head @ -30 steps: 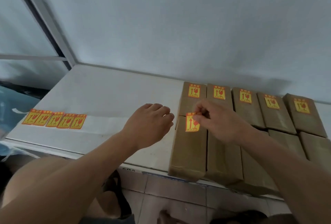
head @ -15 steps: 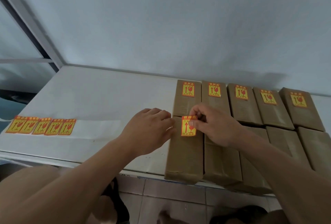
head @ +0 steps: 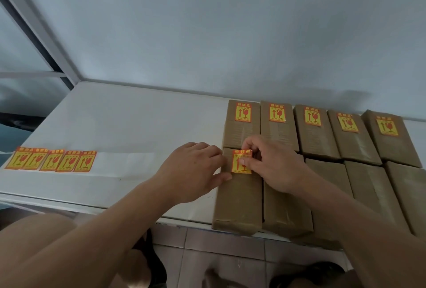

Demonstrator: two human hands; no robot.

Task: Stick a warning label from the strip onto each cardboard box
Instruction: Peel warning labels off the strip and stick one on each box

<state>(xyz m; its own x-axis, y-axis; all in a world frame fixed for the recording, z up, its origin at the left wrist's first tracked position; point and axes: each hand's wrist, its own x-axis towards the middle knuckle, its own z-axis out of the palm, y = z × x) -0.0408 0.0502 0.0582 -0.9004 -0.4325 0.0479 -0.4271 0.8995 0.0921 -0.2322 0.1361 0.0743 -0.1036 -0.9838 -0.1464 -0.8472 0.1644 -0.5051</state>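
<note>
The print on the warning label is partly covered by the right hand. The nearest right box is cut off by the frame edge, and the small characters on the strip cannot be read.

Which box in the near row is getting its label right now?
The leftmost near-row box: both hands, left and right, are at its far end on a warning label. The other near-row boxes show no labels.

White worktop running from left edge to right edge across the middle of the frame, set against a pale wall. At centre left, a strip of backing paper with five yellow-and-red labels on its left end. At right, two rows of brown cardboard boxes packed side by side, the near row overhanging the front edge.
</note>
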